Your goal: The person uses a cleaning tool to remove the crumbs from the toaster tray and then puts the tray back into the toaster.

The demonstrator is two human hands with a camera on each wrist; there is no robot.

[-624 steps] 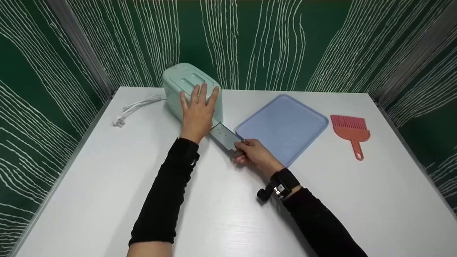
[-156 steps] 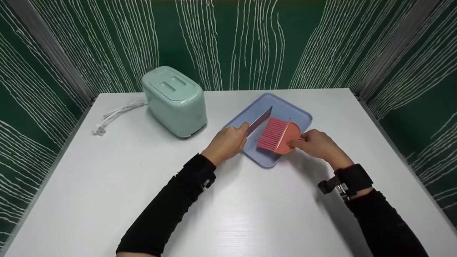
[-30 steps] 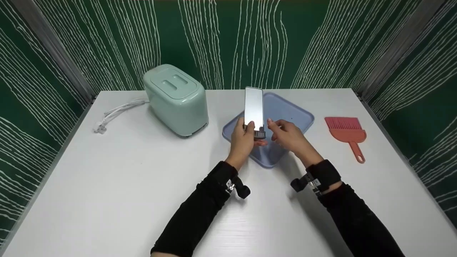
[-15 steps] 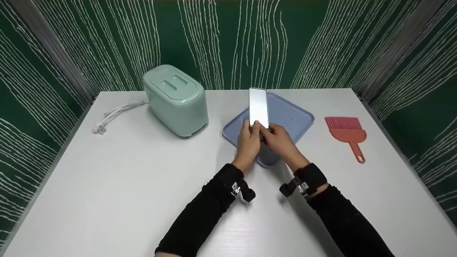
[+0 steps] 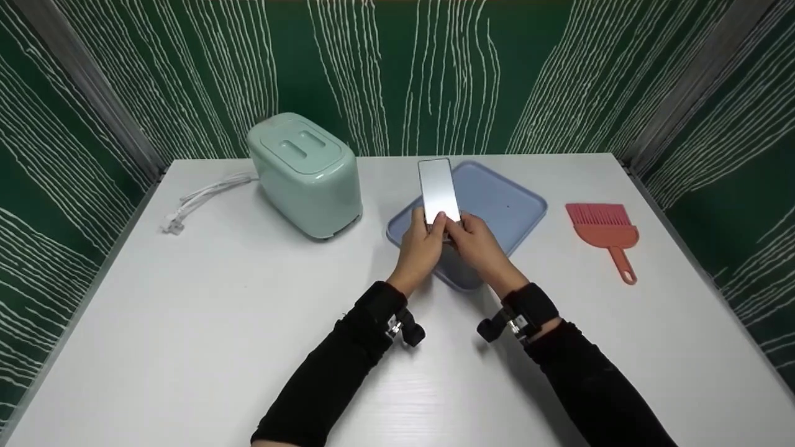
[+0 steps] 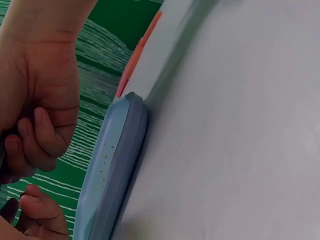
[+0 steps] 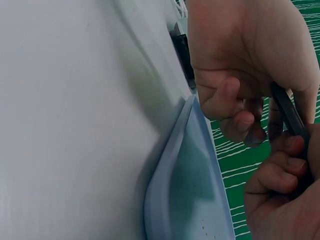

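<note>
Both hands hold the toaster's crumb tray, a flat shiny metal slide [image 5: 438, 189], over the blue tray. My left hand [image 5: 421, 249] grips the left of its near end, thumb on top. From the other side my right hand [image 5: 481, 249] pinches the same end, its thumb close to the left thumb. In the right wrist view the slide's dark edge [image 7: 290, 111] shows between the curled fingers. The blue tray [image 5: 503, 198] lies flat on the table, with small crumbs [image 6: 105, 157] on it in the left wrist view.
A mint-green toaster [image 5: 304, 180] stands at the back left, its white cord and plug [image 5: 177, 222] beside it. A red-orange brush [image 5: 605, 234] lies right of the blue tray. Green walls with white lines enclose the white table [image 5: 205, 323].
Earlier the right hand drew the crumb tray from the toaster, then held the brush beside it. The brush now lies at right. Within the last second the right hand joined the left on the crumb tray.
</note>
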